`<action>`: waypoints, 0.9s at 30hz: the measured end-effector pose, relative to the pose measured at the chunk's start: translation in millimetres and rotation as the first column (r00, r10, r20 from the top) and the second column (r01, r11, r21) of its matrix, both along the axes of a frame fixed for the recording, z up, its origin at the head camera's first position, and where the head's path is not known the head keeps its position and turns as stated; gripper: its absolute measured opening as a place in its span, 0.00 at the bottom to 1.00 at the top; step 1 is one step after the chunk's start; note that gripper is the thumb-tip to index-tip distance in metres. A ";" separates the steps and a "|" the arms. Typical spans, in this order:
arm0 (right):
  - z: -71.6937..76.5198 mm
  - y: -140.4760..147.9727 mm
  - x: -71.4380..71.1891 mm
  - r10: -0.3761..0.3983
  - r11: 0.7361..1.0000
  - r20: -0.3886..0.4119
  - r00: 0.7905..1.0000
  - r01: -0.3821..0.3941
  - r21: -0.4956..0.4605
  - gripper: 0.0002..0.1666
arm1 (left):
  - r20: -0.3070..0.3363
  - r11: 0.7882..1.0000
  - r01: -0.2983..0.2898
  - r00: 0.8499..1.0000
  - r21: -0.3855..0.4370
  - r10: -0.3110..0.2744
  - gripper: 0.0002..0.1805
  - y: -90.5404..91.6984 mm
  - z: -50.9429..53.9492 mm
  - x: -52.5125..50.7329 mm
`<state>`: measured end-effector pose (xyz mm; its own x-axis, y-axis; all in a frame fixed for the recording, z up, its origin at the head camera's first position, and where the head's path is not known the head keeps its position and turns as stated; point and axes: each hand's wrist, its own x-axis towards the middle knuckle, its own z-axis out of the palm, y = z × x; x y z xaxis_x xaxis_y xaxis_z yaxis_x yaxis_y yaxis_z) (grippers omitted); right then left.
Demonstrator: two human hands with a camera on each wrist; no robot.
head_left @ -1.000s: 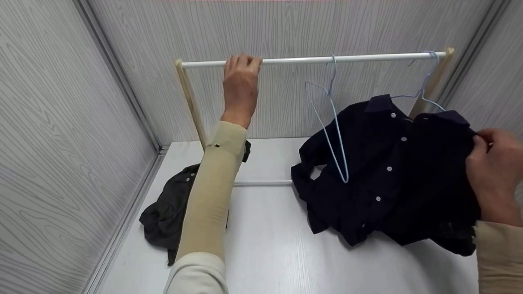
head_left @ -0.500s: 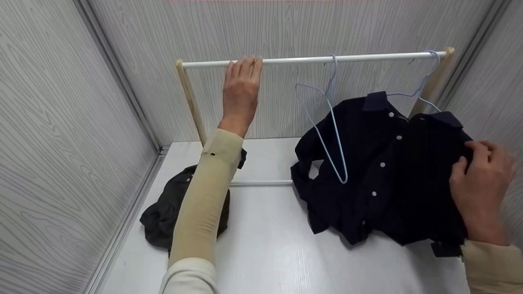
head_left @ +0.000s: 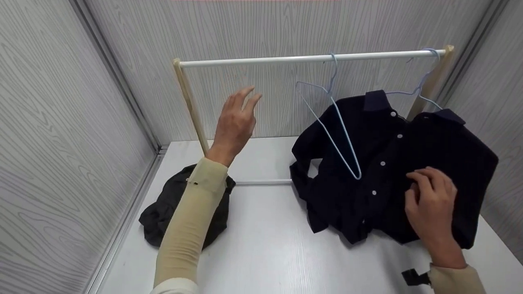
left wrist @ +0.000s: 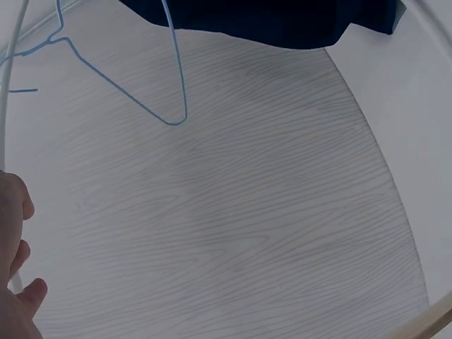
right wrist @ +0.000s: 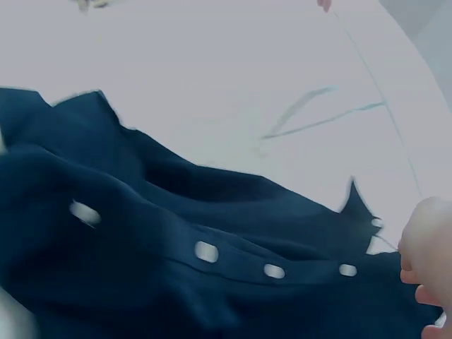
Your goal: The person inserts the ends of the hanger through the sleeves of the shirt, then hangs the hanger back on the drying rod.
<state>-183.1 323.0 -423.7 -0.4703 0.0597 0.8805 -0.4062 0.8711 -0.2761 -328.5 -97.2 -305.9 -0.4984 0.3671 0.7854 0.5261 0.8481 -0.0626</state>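
Note:
A navy shirt (head_left: pixel 355 134) with white buttons hangs on a blue hanger (head_left: pixel 421 90) at the rack's right end. The right hand (head_left: pixel 434 204) is in front of the shirt's lower half, fingers loosely bent, holding nothing visible; whether it touches the cloth cannot be told. An empty blue hanger (head_left: pixel 341 122) hangs left of the collar. The left hand (head_left: pixel 235 122) is in the air below the white rail (head_left: pixel 253 61), fingers spread, gripping nothing. In the right wrist view the shirt (right wrist: pixel 141 233) spreads below the right hand (right wrist: pixel 431 254).
A dark crumpled garment (head_left: pixel 163 212) lies on the white table (head_left: pixel 261 253) at the left, partly behind the left forearm. Wooden posts (head_left: pixel 190 102) carry the rail at both ends. A lower white bar (head_left: pixel 263 181) crosses behind. Wood-grain panels stand around the table.
The left hand has let go of the rail and come down toward the camera. The right hand has released the shirt's shoulder edge and moved left and down. The empty hanger has swung slightly.

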 end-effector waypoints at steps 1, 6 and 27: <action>-5.4 -3.8 -0.6 0.017 1.000 0.011 1.000 -0.017 -0.002 0.13 | 0.008 1.000 0.011 1.000 0.011 -0.011 0.22 -2.7 -8.0 3.1; -27.6 -20.6 -5.7 0.096 0.995 0.085 0.992 -0.096 0.001 0.14 | 0.048 0.996 0.029 0.998 0.089 -0.034 0.20 -16.9 -47.0 17.0; -96.5 -117.9 -20.6 0.294 0.956 0.269 0.917 -0.285 -0.073 0.15 | 0.226 0.931 -0.094 0.974 0.354 0.013 0.21 -75.8 -164.5 66.4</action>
